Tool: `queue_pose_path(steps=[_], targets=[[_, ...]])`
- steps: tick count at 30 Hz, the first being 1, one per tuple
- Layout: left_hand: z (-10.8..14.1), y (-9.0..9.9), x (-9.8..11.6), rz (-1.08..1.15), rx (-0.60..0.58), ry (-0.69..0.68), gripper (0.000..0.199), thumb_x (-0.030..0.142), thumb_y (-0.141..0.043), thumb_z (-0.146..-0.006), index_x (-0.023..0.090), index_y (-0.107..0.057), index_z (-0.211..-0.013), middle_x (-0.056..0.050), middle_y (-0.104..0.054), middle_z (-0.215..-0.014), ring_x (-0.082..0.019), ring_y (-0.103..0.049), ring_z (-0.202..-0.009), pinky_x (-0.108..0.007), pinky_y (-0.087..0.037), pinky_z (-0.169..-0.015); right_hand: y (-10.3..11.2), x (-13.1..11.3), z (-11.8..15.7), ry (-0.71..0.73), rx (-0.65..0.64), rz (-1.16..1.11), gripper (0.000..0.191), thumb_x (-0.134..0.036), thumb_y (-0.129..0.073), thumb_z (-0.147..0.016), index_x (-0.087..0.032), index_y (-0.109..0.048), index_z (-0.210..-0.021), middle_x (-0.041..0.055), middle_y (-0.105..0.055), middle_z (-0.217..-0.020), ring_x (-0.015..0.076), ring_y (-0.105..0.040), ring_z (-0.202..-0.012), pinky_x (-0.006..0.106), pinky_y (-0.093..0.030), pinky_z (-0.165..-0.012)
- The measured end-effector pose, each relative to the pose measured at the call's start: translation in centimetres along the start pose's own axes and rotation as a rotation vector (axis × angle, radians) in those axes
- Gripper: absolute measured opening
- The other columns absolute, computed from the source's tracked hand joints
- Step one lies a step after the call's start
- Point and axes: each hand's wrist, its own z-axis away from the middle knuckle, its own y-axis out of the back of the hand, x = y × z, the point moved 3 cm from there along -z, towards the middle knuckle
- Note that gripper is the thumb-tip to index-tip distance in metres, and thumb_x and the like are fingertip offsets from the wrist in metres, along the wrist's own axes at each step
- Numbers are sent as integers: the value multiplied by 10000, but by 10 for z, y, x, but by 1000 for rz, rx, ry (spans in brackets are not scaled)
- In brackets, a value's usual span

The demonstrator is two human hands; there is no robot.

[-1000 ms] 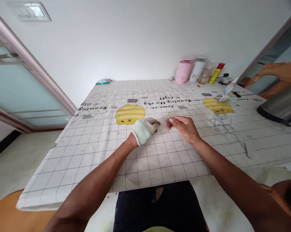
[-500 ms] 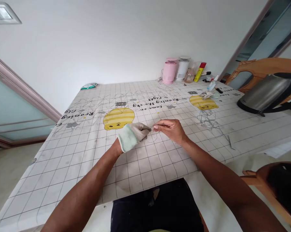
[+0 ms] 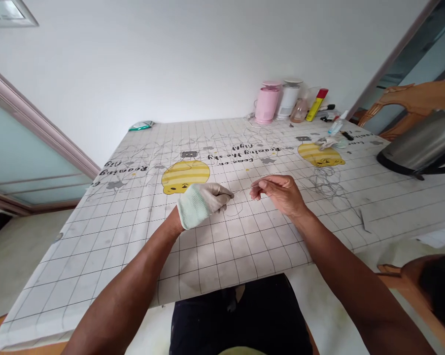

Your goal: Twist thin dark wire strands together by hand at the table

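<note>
My left hand (image 3: 215, 198), in a pale glove with a mint cuff, pinches a thin wire just above the table, left of centre. Below its fingertips a fine loop of the wire (image 3: 240, 213) curves over the cloth. My right hand (image 3: 276, 191) is bare and held a short way to the right, apart from the left. Its thumb and fingers are drawn together; anything between them is too small to make out. Farther right lies a loose tangle of grey wire (image 3: 327, 182), one end trailing toward the table's front edge.
A checked cloth covers the table (image 3: 215, 256). Along the wall stand a pink device (image 3: 267, 104), a white device (image 3: 289, 101), a bottle (image 3: 299, 111) and a yellow can (image 3: 316, 106). At right are a crumpled glove (image 3: 331, 143), a kettle (image 3: 416, 143) and a wooden chair (image 3: 395, 101). A green packet (image 3: 141, 125) lies back left.
My right hand has moved right, away from the left fingertips, which it was meeting before. My left hand keeps its pinch. The whole view has shifted slightly.
</note>
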Motion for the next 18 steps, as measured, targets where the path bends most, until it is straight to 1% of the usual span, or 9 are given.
queue_pose_path(steps=[2, 4, 5, 7, 11, 14, 16, 18], targets=[[2, -2, 3, 24, 36, 3, 219, 265, -602, -867, 197, -806, -910, 1, -724, -668, -117, -639, -577, -207, -497, -548, -3, 1, 1, 0, -19, -9, 217, -353, -803, -925, -215, -821, -1091, 80, -804, -903, 216, -750, -790, 351, -569, -657], [5, -5, 8, 43, 66, 11, 222, 270, -600, -877, 197, -809, -901, 2, -717, -657, -115, -637, -569, -201, -488, -532, -8, 1, 2, -9, -23, 26, 278, -337, -835, -894, -227, -804, -1147, 79, -807, -947, 217, -750, -826, 347, -573, -663], [6, -7, 10, 51, 69, 17, 222, 267, -601, -877, 195, -810, -896, 2, -709, -645, -115, -636, -563, -198, -481, -521, -11, 1, 3, -9, -19, 46, 281, -337, -845, -883, -230, -804, -1139, 76, -807, -952, 216, -750, -830, 346, -576, -662], [9, -12, 13, 63, 60, 28, 224, 260, -602, -880, 192, -815, -897, 3, -693, -618, -116, -632, -551, -194, -469, -501, -18, 1, 5, -1, -13, 71, 227, -342, -849, -875, -231, -815, -1070, 69, -806, -939, 213, -750, -824, 343, -580, -655], [12, -20, 13, 73, 58, 34, 234, 260, -598, -905, 203, -824, -924, 2, -692, -609, -117, -618, -522, -197, -455, -485, -27, 2, 6, 13, 20, 101, 143, -339, -857, -861, -221, -819, -933, 52, -796, -860, 194, -738, -756, 324, -567, -616], [10, -24, 9, 51, 74, 50, 239, 254, -586, -915, 215, -821, -907, 1, -702, -614, -124, -630, -517, -209, -457, -488, -29, 4, 6, 0, 63, 123, 162, -361, -852, -862, -215, -814, -922, 46, -792, -831, 188, -736, -730, 316, -566, -600], [9, -26, 6, 62, 49, 87, 228, 275, -597, -912, 214, -815, -888, -6, -706, -617, -133, -638, -518, -216, -449, -477, -30, 5, 7, 0, 68, 134, 172, -371, -846, -867, -211, -811, -918, 43, -788, -817, 185, -735, -716, 313, -567, -594], [9, -27, 5, 145, 12, 125, 207, 304, -628, -904, 208, -812, -897, -17, -714, -634, -138, -637, -524, -218, -433, -461, -30, 4, 7, 11, 51, 142, 168, -368, -838, -876, -207, -810, -913, 43, -787, -812, 179, -732, -704, 310, -569, -594]])
